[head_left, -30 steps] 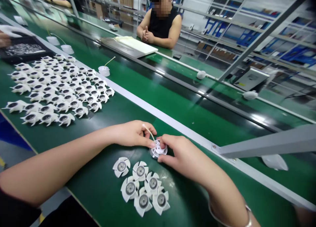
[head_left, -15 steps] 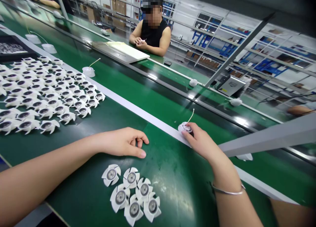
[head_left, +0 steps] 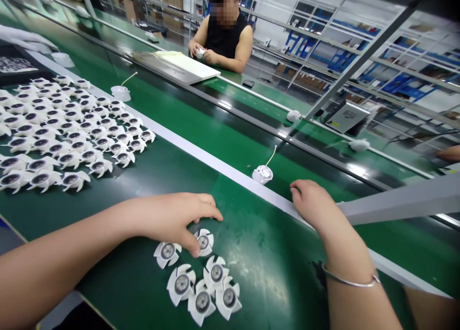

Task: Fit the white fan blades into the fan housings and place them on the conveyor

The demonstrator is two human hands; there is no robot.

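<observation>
My left hand [head_left: 179, 217] hovers low over a small group of white fan impellers with grey hubs. Its thumb and fingers are apart, and the thumb tip overlaps the edge of one impeller [head_left: 204, 243]; I cannot tell if they touch. Beside it lies another impeller [head_left: 167, 252], with several more, such as this impeller [head_left: 181, 284], nearer to me. My right hand [head_left: 314, 200] is over the white rail with loosely bent fingers and nothing visible in them. To its left, apart from it, a round white motor housing [head_left: 262, 175] with an upright pale wire stands on the green belt.
Many white impellers [head_left: 75, 136] lie in rows on the left of the green table. A white rail [head_left: 201, 153] divides table and belt. Another wired housing [head_left: 121, 93] stands farther up the belt. A grey post [head_left: 402, 200] slants at right. Across the line sits a co-worker [head_left: 226, 38].
My right hand has let go of the motor housing and moved right. My left hand has come down toward the impellers and its fingers have spread. A gloved hand has appeared at far left.
</observation>
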